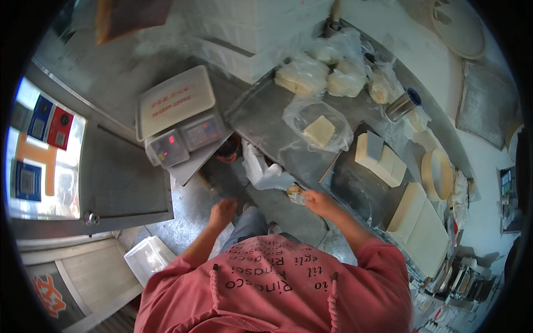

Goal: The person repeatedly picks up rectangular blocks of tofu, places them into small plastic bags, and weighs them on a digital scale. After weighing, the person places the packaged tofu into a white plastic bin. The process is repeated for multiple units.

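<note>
My left hand (224, 213) hangs over the floor in front of my body, its fingers curled and blurred, with nothing visible in it. My right hand (321, 203) is at the near edge of the dark worktop (266, 120). Its bent fingertips meet a small clear plastic packet with yellow print (295, 193); whether they grip it is unclear. White plastic bags (260, 168) hang along that edge, left of the packet. On the worktop beyond lies an open clear bag (293, 110) with a pale dough block (320, 130) on it.
A digital scale (170, 145) with a wide tray (175, 102) stands ahead left. Bagged dough (302, 75), a metal cylinder (402, 106), stacked pale sheets (381, 162) and a round wooden frame (436, 175) occupy the worktop. A thin stick (330, 167) lies near its edge. A door (125, 175) is at left.
</note>
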Available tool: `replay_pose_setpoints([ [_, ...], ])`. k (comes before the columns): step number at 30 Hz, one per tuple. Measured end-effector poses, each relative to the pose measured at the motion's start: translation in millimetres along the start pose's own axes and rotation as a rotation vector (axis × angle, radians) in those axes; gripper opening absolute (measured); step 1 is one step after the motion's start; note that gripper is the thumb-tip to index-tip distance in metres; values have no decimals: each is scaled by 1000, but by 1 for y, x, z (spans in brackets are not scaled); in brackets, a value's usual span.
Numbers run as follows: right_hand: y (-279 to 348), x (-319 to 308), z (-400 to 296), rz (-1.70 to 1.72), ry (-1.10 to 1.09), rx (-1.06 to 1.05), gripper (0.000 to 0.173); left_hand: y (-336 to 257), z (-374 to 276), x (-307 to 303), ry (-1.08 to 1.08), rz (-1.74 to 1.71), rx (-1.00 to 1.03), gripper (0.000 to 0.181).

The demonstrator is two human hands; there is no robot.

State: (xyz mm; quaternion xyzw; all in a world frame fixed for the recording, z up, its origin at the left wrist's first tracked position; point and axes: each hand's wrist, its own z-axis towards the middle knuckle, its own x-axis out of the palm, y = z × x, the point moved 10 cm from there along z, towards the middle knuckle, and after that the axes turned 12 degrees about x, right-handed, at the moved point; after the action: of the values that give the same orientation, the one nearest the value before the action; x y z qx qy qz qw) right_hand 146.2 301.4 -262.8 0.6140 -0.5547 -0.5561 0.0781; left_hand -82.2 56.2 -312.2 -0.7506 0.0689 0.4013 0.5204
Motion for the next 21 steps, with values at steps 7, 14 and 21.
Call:
replay_pose_setpoints([
  [7,124,-165,77,264,-434,-166,18,-154,275,-64,-269,-397,296,17],
  [14,183,-240,204,-440,-1174,-98,36,-199,461,-69,-776,-79,263,64],
  [21,71,-276,277,970,-627,186,20,-227,480,-63,-496,-842,279,18],
])
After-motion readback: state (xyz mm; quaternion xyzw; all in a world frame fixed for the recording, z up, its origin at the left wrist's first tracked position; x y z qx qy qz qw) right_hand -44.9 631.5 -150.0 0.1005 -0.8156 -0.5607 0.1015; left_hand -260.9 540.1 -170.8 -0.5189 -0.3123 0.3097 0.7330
